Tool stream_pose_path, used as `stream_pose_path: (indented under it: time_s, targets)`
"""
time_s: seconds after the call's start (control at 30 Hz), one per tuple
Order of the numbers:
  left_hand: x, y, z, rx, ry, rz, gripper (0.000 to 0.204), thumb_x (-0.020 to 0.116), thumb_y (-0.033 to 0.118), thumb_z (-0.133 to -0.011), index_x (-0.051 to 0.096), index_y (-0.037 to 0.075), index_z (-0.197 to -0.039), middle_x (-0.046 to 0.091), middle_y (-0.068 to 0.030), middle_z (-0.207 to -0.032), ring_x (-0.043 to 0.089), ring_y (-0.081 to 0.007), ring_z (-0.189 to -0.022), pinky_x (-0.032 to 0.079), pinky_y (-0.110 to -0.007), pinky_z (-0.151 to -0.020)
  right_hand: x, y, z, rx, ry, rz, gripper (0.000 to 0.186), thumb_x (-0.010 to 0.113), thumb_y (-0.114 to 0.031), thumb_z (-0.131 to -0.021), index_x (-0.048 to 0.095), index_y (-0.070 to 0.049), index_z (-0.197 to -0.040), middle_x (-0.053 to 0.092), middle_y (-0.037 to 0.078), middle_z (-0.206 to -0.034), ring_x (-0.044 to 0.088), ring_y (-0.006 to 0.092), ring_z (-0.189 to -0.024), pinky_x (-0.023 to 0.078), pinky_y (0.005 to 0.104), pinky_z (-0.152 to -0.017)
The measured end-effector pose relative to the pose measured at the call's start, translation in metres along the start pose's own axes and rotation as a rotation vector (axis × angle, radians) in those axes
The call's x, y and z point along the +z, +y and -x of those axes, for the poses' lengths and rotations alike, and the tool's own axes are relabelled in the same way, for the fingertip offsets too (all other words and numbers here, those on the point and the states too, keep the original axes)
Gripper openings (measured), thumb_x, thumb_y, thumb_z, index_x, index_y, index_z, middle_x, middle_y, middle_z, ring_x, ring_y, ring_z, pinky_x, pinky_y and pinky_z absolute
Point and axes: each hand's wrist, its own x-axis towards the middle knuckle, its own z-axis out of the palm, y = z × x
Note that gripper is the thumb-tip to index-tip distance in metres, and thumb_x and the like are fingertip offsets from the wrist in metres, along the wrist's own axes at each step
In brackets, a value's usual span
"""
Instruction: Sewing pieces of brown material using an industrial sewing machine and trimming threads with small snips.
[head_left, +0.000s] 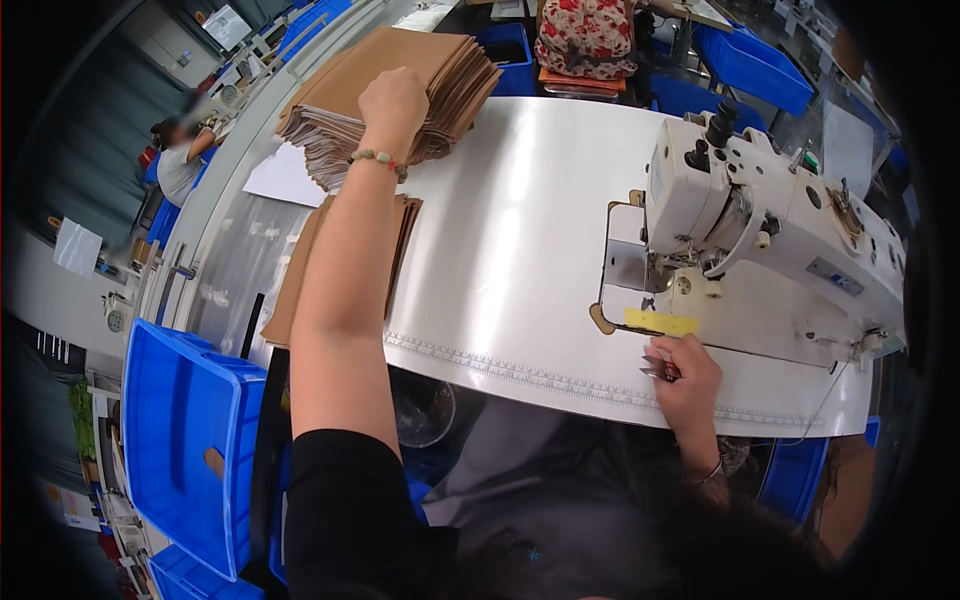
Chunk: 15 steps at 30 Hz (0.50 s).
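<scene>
My left hand reaches over a tall, fanned pile of brown pieces, fingers curled down at its upper surface; what they hold is hidden. A second, lower stack of brown pieces lies under my forearm. My right hand grips small metal snips just in front of the white sewing machine. A yellow strip sits by the machine's base, above that hand. Both are on or over a white worktable with a printed ruler along its near edge.
Blue bins stand at left, another at lower right. A white sheet lies under the tall pile. A floral bundle rests beyond the far edge. A co-worker sits at a station at upper left.
</scene>
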Motion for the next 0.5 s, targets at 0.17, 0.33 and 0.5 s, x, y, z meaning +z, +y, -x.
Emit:
stream_pose_path:
  time_s: [0.17,0.33,0.5]
  targets:
    - [-0.006,0.003,-0.01,0.006,-0.132,-0.076,0.02,0.058,0.01,-0.09,0.076,0.005,-0.093,0.074,-0.0216,-0.094,0.073,-0.0398,-0.092,0.058,-0.047,-0.079,0.001,-0.001,0.0,-0.008,0.0,0.019,0.018,0.08,-0.004,-0.077,0.071,-0.009,-0.092,0.058,0.003,-0.073,0.058,0.0163,-0.055,0.045,0.0303,-0.05]
    - [0.006,-0.018,-0.007,-0.06,0.072,0.142,0.02,0.062,0.019,-0.092,0.077,0.011,-0.1,0.075,-0.0157,-0.1,0.071,-0.0384,-0.093,0.056,-0.048,-0.083,0.002,0.0,0.002,-0.045,0.024,0.059,0.015,0.079,-0.007,-0.079,0.071,-0.009,-0.091,0.056,0.003,-0.072,0.059,0.0182,-0.055,0.045,0.0312,-0.05]
    - [-0.013,-0.08,-0.018,-0.108,0.45,0.389,0.024,0.062,0.028,-0.098,0.076,0.008,-0.1,0.072,-0.0198,-0.086,0.069,-0.0378,-0.08,0.051,-0.045,-0.072,0.005,-0.003,-0.001,-0.093,0.03,0.078,0.015,0.08,-0.011,-0.079,0.071,-0.01,-0.09,0.056,0.002,-0.071,0.059,0.0196,-0.056,0.045,0.0323,-0.05]
